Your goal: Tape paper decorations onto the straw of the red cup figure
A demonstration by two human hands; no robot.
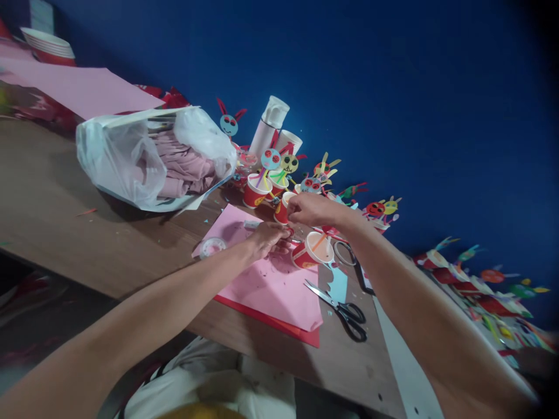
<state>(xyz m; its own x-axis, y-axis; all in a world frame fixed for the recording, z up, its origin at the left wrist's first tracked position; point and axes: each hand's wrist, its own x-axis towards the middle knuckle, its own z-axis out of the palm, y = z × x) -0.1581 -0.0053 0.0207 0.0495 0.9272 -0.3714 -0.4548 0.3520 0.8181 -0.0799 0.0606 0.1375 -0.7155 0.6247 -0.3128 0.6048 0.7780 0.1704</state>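
Observation:
My left hand [265,240] is over the pink paper [279,294], its fingers curled together around something small that I cannot make out, with a bit of red at the fingertips. Just above and to the right, my right hand [312,208] has its fingers pinched; whatever they hold is hidden. Behind the right fingers stands a red paper cup [280,215], partly covered. A tilted red and white cup [308,255] with an orange strip inside is close to the left fingertips. Black-handled scissors [345,314] lie partly open at the paper's right edge. A roll of clear tape [212,247] rests on the paper's left.
A clear plastic bag [122,166] with folded pinkish pieces sits on the wooden table [152,250]. Several cups with paper-faced figures [271,158] stand along the blue wall. Another black-handled pair of scissors [361,276] lies beside my right forearm. More decorated cups [476,285] line the right.

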